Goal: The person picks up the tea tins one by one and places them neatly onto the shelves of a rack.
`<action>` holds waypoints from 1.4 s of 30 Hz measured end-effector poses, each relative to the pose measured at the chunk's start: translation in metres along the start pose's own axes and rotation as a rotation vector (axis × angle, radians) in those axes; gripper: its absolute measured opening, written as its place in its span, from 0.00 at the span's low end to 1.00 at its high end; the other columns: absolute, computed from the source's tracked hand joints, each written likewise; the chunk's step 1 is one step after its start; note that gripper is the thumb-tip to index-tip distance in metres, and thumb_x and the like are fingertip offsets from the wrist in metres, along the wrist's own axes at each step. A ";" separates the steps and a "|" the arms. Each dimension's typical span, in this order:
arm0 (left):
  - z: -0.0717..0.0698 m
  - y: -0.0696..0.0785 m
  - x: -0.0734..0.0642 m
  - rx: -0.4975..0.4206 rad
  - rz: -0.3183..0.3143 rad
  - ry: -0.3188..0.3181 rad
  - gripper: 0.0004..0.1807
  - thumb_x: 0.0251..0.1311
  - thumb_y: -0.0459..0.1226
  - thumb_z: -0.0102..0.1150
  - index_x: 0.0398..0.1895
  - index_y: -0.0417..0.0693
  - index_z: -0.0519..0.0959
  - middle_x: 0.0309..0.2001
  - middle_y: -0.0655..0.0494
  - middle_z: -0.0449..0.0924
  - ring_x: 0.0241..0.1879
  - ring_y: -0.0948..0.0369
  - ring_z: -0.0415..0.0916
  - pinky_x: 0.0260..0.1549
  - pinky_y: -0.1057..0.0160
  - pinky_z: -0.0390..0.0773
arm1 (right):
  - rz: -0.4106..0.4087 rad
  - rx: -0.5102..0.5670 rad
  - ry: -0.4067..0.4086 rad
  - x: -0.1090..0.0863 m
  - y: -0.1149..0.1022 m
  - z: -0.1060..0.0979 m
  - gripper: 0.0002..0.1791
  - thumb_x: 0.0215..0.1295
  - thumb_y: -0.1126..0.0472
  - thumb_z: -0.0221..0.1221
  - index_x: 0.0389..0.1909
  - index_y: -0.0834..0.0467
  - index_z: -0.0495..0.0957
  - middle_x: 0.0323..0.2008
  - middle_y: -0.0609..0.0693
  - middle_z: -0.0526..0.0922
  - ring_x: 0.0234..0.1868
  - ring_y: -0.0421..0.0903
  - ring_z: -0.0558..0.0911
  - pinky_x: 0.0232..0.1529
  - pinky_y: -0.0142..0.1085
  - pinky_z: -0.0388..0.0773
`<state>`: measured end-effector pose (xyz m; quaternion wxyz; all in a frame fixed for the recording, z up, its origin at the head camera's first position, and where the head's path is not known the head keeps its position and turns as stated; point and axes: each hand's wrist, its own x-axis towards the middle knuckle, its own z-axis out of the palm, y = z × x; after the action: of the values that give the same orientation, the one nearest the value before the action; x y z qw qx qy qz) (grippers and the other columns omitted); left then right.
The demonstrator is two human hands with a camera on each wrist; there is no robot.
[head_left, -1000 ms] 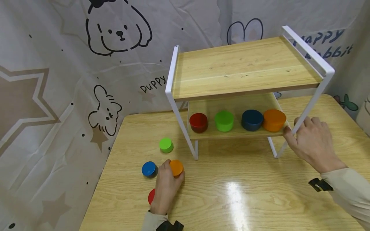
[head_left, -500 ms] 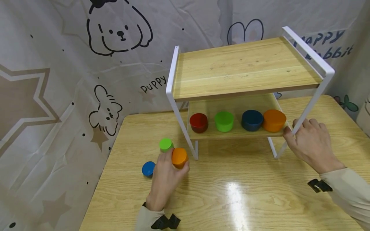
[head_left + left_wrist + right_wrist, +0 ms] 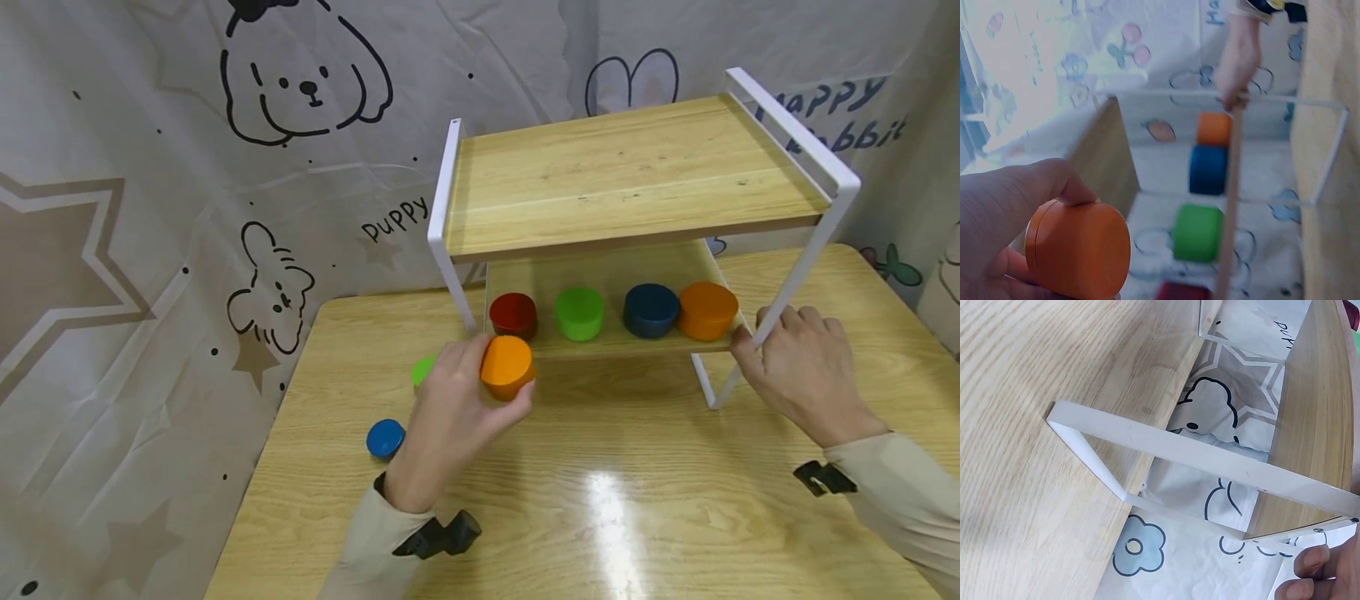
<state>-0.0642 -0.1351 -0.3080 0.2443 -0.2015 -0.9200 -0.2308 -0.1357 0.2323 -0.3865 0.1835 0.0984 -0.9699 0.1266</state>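
My left hand [image 3: 453, 408] grips an orange round tin [image 3: 507, 367] between thumb and fingers, raised in front of the lower shelf's left end. A lid seam shows on this orange tin [image 3: 1082, 250] in the left wrist view. My right hand [image 3: 806, 371] holds the two-tier shelf rack [image 3: 633, 179] at its right leg, thumb by the lower board; its fingertips [image 3: 1313, 557] show beside the frame in the right wrist view. On the lower board stand a red tin [image 3: 513, 315], a green tin [image 3: 580, 314], a dark blue tin [image 3: 651, 311] and another orange tin [image 3: 708, 311].
On the wooden table [image 3: 600, 533], left of the rack, are a blue tin [image 3: 386, 438] and a light green tin [image 3: 422, 369], the latter partly hidden by my left hand. A printed curtain [image 3: 150, 250] hangs behind the table. White metal legs [image 3: 705, 383] support the rack.
My left hand has lifted the orange tin off the table and carried it up and right toward the lower shelf. My right hand has stayed on the rack.
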 end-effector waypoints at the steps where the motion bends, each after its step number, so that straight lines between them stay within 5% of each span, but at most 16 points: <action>1: -0.002 0.005 0.005 -0.001 0.027 -0.002 0.27 0.49 0.45 0.67 0.48 0.36 0.76 0.38 0.50 0.81 0.36 0.57 0.75 0.35 0.64 0.79 | 0.007 -0.002 -0.004 0.000 0.000 0.000 0.24 0.70 0.49 0.40 0.19 0.60 0.66 0.23 0.63 0.74 0.28 0.62 0.71 0.28 0.51 0.62; 15: -0.023 0.066 0.089 -0.019 0.225 -0.045 0.29 0.54 0.51 0.61 0.51 0.38 0.75 0.40 0.52 0.79 0.40 0.60 0.74 0.36 0.72 0.74 | -0.005 -0.008 -0.001 0.001 0.000 0.000 0.24 0.69 0.48 0.40 0.22 0.63 0.68 0.24 0.64 0.74 0.28 0.62 0.70 0.26 0.49 0.61; 23: -0.026 0.095 0.115 -0.050 0.264 -0.135 0.28 0.55 0.52 0.58 0.51 0.39 0.74 0.41 0.53 0.79 0.39 0.61 0.73 0.34 0.76 0.70 | 0.002 -0.014 -0.009 0.002 -0.001 -0.002 0.24 0.70 0.49 0.41 0.22 0.62 0.67 0.24 0.65 0.74 0.29 0.63 0.71 0.28 0.51 0.62; 27: -0.023 0.108 0.129 -0.016 0.261 -0.182 0.31 0.56 0.54 0.56 0.55 0.41 0.73 0.41 0.56 0.77 0.39 0.63 0.71 0.33 0.76 0.69 | -0.003 -0.026 -0.010 0.002 -0.001 -0.002 0.22 0.70 0.50 0.43 0.22 0.62 0.66 0.23 0.64 0.73 0.28 0.63 0.70 0.27 0.51 0.62; 35: -0.009 0.126 0.163 0.065 0.263 -0.252 0.22 0.59 0.55 0.51 0.45 0.48 0.71 0.34 0.60 0.72 0.34 0.67 0.68 0.31 0.77 0.67 | -0.004 -0.045 -0.007 0.001 -0.001 -0.002 0.24 0.71 0.49 0.41 0.23 0.64 0.67 0.22 0.63 0.72 0.28 0.62 0.70 0.27 0.49 0.62; 42: 0.003 0.137 0.184 0.020 0.208 -0.339 0.21 0.61 0.55 0.49 0.46 0.49 0.69 0.37 0.61 0.72 0.33 0.70 0.71 0.30 0.80 0.69 | -0.035 -0.026 0.037 0.001 0.000 -0.001 0.23 0.70 0.51 0.43 0.18 0.61 0.65 0.19 0.60 0.71 0.24 0.60 0.69 0.24 0.48 0.61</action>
<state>-0.1461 0.0247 -0.1660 0.1105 -0.3291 -0.9244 -0.1580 -0.1367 0.2326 -0.3847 0.2050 0.1108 -0.9659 0.1123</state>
